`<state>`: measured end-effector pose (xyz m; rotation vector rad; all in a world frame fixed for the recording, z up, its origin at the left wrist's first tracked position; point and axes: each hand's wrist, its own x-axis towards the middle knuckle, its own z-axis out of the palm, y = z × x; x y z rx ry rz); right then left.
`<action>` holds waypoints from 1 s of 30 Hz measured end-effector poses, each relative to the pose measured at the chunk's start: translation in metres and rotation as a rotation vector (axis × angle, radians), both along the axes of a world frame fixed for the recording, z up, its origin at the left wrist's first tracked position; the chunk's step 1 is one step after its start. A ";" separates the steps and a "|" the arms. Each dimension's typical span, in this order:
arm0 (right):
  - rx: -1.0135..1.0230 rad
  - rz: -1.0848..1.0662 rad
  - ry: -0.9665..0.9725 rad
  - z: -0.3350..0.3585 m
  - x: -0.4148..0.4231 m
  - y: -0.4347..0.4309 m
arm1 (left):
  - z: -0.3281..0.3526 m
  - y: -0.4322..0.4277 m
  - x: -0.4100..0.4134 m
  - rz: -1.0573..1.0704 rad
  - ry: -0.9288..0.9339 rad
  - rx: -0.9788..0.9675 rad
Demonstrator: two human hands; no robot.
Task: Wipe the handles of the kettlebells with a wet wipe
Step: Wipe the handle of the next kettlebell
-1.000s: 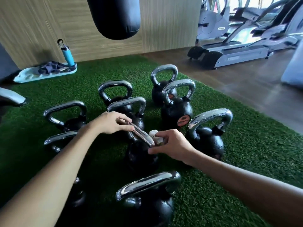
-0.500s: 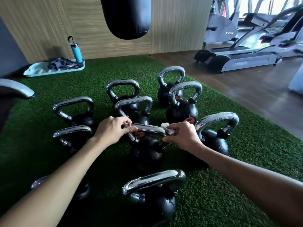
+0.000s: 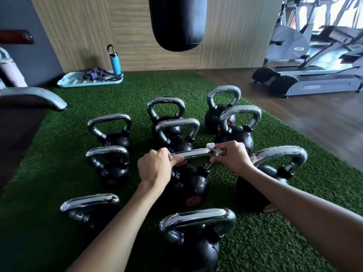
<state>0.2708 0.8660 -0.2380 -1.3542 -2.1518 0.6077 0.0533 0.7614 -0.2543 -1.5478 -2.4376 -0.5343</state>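
The left hand gripped the shiny handle of the middle kettlebell. The right hand pinched a white wet wipe, maybe pressed on the handle's right end.

- Your right hand covers most of the wet wipe; only a white corner shows.
- Your left hand hides the left end of the handle it grips.
- Top of the punching bag is cut off by the upper edge.
- The treadmill runs off the right edge.
- The turf is blurred at bottom right.
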 end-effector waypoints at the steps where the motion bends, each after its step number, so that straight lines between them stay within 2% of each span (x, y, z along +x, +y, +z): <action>1: -0.011 0.000 -0.007 0.001 -0.001 0.001 | 0.002 -0.001 -0.003 -0.035 -0.045 -0.010; 4: -0.039 0.019 -0.065 0.010 -0.002 0.009 | 0.012 -0.002 -0.023 -0.204 -0.339 -0.003; 6: -0.012 0.051 -0.122 0.021 0.000 0.017 | 0.022 0.006 -0.035 -0.261 -0.428 0.033; 9: 0.044 0.041 -0.129 0.036 0.003 0.031 | 0.042 0.035 -0.049 -0.210 -0.381 -0.030; 12: 0.069 0.002 0.013 0.042 -0.007 0.051 | 0.067 0.070 -0.063 -0.187 -0.313 -0.231; 16: 0.004 -0.080 0.228 0.049 -0.029 0.075 | 0.101 0.107 -0.068 -0.214 0.043 -0.523; 19: -0.097 -0.136 0.368 0.054 -0.048 0.090 | 0.117 0.127 -0.066 -0.260 0.238 -0.645; 22: -0.094 -0.103 0.380 0.060 -0.071 0.105 | 0.122 0.143 -0.067 -0.318 0.289 -0.644; 25: -0.045 -0.041 0.295 0.061 -0.098 0.124 | 0.115 0.156 -0.079 -0.321 0.268 -0.569; 28: 0.048 -0.002 0.176 0.047 -0.119 0.134 | 0.105 0.167 -0.093 -0.288 0.171 -0.466; 30: 0.156 -0.006 0.161 0.034 -0.127 0.137 | 0.098 0.173 -0.102 -0.288 0.079 -0.422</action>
